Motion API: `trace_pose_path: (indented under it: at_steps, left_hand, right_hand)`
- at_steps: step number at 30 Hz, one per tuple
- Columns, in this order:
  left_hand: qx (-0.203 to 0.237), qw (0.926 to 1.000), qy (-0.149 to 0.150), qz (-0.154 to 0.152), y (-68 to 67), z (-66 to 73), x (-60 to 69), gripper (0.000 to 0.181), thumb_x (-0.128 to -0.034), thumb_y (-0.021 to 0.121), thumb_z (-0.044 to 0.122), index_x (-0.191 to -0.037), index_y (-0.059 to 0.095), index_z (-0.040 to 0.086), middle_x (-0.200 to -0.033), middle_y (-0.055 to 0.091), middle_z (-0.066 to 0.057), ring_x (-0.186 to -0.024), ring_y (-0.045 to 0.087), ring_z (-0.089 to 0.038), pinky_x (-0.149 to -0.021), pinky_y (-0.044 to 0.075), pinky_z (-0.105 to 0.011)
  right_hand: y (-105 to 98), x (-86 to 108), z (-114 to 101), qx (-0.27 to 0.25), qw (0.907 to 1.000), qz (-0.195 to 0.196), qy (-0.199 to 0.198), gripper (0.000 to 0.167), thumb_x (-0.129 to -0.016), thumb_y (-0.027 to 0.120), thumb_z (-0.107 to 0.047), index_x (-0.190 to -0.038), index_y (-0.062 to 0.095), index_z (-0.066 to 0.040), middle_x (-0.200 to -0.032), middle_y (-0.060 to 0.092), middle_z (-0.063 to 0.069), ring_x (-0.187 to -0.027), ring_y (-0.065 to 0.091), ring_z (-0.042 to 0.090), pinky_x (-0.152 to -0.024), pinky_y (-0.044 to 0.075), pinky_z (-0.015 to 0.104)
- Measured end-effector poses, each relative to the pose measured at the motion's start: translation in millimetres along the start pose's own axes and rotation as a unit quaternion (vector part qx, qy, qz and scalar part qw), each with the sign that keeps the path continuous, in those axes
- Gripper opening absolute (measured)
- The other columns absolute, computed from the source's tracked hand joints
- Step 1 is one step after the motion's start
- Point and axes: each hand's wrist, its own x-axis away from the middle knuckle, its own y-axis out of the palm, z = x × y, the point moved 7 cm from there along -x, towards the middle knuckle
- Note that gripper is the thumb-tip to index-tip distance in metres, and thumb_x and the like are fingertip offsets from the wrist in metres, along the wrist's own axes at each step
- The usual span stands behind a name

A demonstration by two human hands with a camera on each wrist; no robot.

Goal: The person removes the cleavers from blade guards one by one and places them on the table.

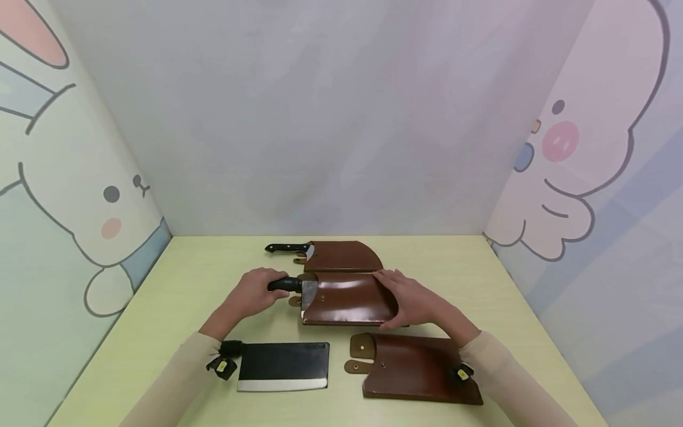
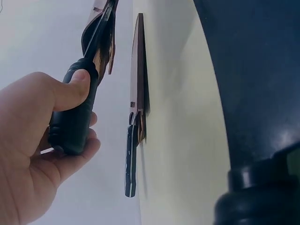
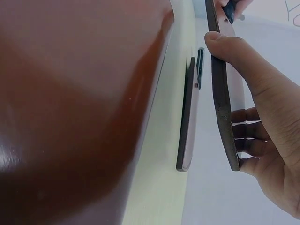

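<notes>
Tabletop (image 1: 213, 267): pale.
Left fingers (image 2: 83, 157): curled round handle (image 2: 72, 122).
Right fingers (image 3: 255, 130): clasping middle sheath (image 1: 352, 299).
Slip risk: loose clasp — blade (image 1: 308, 295) could escape.

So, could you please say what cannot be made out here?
Head view: held knife's blade, mostly inside middle sheath.
Head view: rear knife's blade, mostly inside rear sheath.
Left wrist: cleaver, cut off by right edge.
Right wrist: near sheath, cut off by left edge.
</notes>
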Motion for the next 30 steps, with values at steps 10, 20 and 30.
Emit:
trace_pose_path:
  at_steps: [10,20,30]
  left_hand:
    - [0.003,1.0,-0.004,0.006,-1.7,-2.0,4.6,0.029,-0.0865,0.084,0.025,-0.111,0.075,0.012,-0.101,0.074,-0.004,-0.088,0.067,-0.021,-0.079,0.054,-0.045]
    - [0.002,0.9997,-0.015,0.017,-2.3,-15.2,10.4,0.034,-0.0861,0.084,0.024,-0.116,0.075,0.011,-0.103,0.075,-0.007,-0.085,0.067,-0.022,-0.075,0.053,-0.044]
    - [0.005,0.9996,-0.025,0.011,-4.2,-25.2,14.9,0.034,-0.0867,0.084,0.024,-0.117,0.075,0.011,-0.104,0.075,-0.006,-0.085,0.064,-0.02,-0.076,0.051,-0.043]
  right_hand:
    - [-2,4.1,1,-0.003,1.0,0.002,0.001,0.119,-0.071,0.089,-0.058,-0.162,0.029,-0.01,-0.163,0.032,0.019,-0.147,0.027,0.054,-0.111,0.036,0.064]
    - [-5,10.9,7,0.0,0.9998,0.018,-0.002,0.117,-0.069,0.092,-0.054,-0.159,0.033,-0.009,-0.16,0.037,0.018,-0.144,0.031,0.057,-0.109,0.038,0.065]
    - [-4,11.8,13,-0.002,0.9996,0.027,-0.006,0.116,-0.068,0.092,-0.055,-0.159,0.035,-0.009,-0.159,0.039,0.016,-0.143,0.034,0.057,-0.107,0.041,0.063]
